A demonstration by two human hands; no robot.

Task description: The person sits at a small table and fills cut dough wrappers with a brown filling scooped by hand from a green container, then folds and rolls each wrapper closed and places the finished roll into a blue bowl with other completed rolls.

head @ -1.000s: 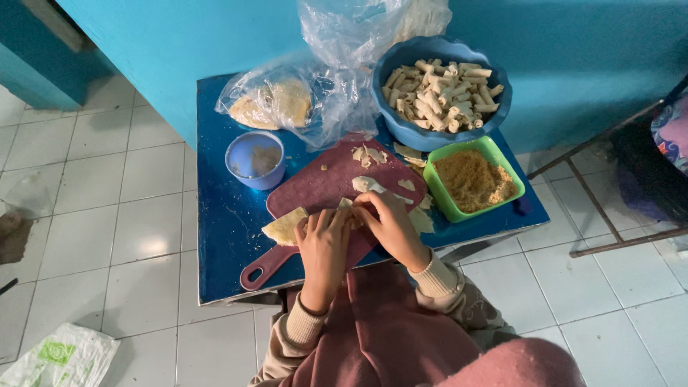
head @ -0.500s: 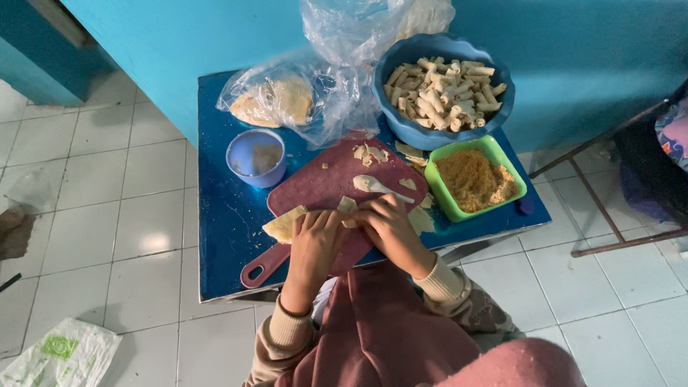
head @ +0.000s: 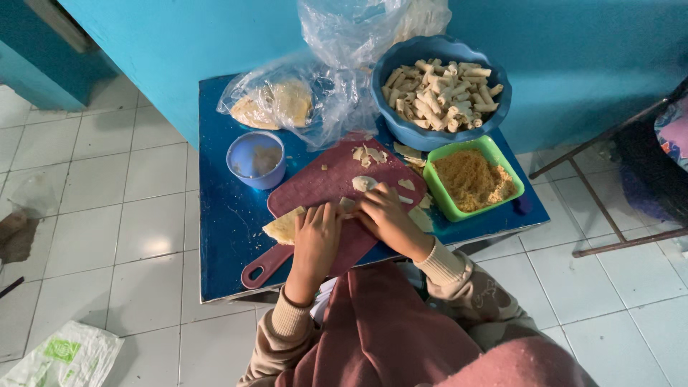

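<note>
The left hand lay palm down on a pale wrapper, fingers spread flat and pressing, not clenched. The right hand curled its fingers over a small roll just beside the left fingertips; whether it actually gripped the roll could not be told. Both hands worked on a maroon board, whose handle pointed toward the person. Pale scraps lay at the board's far edge, and one rounded piece sat near the right fingers. Left of the board stood a blue cup. Right of it was a green tray of crumbs, touching a blue bowl heaped with finished rolls. Behind the board lay a clear bag of wrappers. All rested on a blue table.
</note>
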